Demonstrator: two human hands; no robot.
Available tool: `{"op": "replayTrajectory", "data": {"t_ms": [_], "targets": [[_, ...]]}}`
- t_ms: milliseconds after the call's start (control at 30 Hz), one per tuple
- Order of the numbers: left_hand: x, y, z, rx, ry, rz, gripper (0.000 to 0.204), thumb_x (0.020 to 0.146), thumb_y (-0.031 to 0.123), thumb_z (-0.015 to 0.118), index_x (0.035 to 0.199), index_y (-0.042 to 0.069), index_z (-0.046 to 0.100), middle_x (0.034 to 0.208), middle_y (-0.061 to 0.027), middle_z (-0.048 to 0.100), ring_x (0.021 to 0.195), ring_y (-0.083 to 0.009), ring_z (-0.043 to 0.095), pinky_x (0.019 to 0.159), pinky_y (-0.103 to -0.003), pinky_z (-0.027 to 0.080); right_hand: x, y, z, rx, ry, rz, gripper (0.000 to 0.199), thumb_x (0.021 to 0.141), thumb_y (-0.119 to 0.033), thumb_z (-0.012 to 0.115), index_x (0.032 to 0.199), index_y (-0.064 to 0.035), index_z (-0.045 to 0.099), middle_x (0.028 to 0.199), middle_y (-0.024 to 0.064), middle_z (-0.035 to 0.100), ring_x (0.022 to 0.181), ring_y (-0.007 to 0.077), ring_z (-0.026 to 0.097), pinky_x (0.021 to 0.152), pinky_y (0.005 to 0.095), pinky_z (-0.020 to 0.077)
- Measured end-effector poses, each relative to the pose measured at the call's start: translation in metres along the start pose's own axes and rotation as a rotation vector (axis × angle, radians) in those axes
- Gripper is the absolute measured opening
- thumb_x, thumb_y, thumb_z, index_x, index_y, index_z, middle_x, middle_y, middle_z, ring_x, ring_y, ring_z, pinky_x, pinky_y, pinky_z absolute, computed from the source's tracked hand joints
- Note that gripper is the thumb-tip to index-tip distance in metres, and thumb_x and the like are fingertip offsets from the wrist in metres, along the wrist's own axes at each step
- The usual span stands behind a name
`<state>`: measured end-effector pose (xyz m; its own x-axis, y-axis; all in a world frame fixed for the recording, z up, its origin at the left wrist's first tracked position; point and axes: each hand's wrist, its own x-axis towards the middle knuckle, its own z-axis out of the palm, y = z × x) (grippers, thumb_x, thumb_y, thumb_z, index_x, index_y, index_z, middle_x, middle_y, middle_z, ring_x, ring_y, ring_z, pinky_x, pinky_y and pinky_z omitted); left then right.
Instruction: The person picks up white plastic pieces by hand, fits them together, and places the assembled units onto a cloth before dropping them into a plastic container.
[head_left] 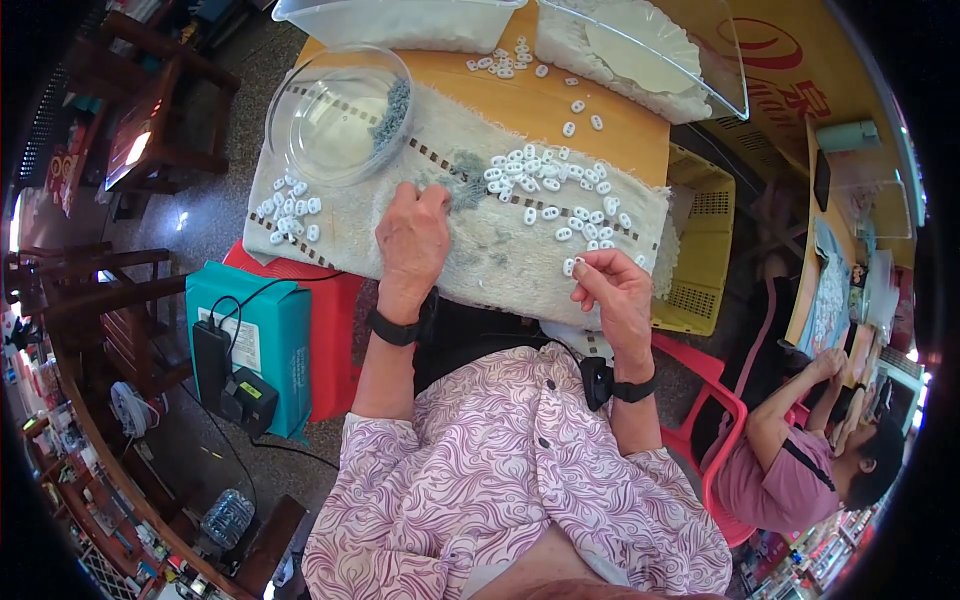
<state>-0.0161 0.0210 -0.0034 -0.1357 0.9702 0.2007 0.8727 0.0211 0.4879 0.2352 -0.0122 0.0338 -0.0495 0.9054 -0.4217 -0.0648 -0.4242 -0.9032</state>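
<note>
My right hand (pixel 615 287) pinches a small white oval piece with two dark holes (pixel 569 267) between thumb and fingertips, just above the towel's near edge. My left hand (pixel 413 235) rests knuckles up on the cream towel (pixel 350 235), its fingers curled together; whatever they hold is hidden. Beside those fingers lies a loose patch of tiny grey-blue bits (pixel 466 182). Several more white two-holed pieces (pixel 530 168) spread across the towel to the right, and a smaller group (pixel 290 208) sits at the left. A clear round bowl (pixel 283 150) behind my left hand holds more grey-blue bits (pixel 393 115).
Two clear tubs (pixel 400 22) (pixel 640 50) stand at the table's far side, with loose white pieces between them. A yellow crate (pixel 705 240) is at the right. Left of me is a teal box (pixel 262 345) with cables. Another person (pixel 790 450) sits at lower right.
</note>
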Motion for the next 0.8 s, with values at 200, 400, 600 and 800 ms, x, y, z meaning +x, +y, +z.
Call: {"op": "replayTrajectory", "data": {"t_ms": [200,400,600,800], "targets": [[0.0,-0.003,0.001,0.026,-0.017,-0.009,0.007,0.081,0.011,0.062,0.087,0.012,0.065,0.081,-0.0113,0.055,0.074,-0.0334,0.059,0.063,-0.042,0.047,0.001,0.002,0.0,-0.004,-0.003,-0.009,0.011,0.085,-0.007,0.066,0.093,0.0002,0.063,0.073,0.0014,0.063,0.059,0.0061,0.059,0.05,0.0178,0.0434],[0.002,0.0,-0.004,0.008,-0.064,-0.003,0.008,0.079,0.01,0.065,0.086,0.01,0.062,0.082,-0.0116,0.055,0.075,-0.034,0.059,0.065,-0.043,0.047,0.0,0.001,-0.003,0.0,0.009,-0.013,0.011,0.086,-0.008,0.066,0.094,0.0001,0.063,0.074,0.0014,0.063,0.059,0.0059,0.059,0.05,0.0175,0.0435],[0.001,-0.001,0.0,0.011,-0.057,0.029,0.006,0.08,0.008,0.062,0.085,0.007,0.059,0.084,-0.0138,0.055,0.077,-0.0351,0.059,0.065,-0.043,0.047,0.0,0.0,-0.011,0.006,0.044,-0.017,0.012,0.086,-0.008,0.065,0.095,0.0004,0.063,0.074,0.0013,0.063,0.06,0.0061,0.059,0.051,0.0176,0.0437],[-0.003,0.003,-0.007,-0.215,0.089,0.059,0.008,0.08,-0.001,0.058,0.087,0.004,0.057,0.084,-0.0163,0.057,0.076,-0.0354,0.058,0.065,-0.042,0.048,0.003,0.002,-0.021,0.008,0.096,-0.027,0.013,0.086,-0.007,0.065,0.096,0.0009,0.063,0.077,0.0023,0.063,0.06,0.0067,0.058,0.051,0.0179,0.0432]]}}
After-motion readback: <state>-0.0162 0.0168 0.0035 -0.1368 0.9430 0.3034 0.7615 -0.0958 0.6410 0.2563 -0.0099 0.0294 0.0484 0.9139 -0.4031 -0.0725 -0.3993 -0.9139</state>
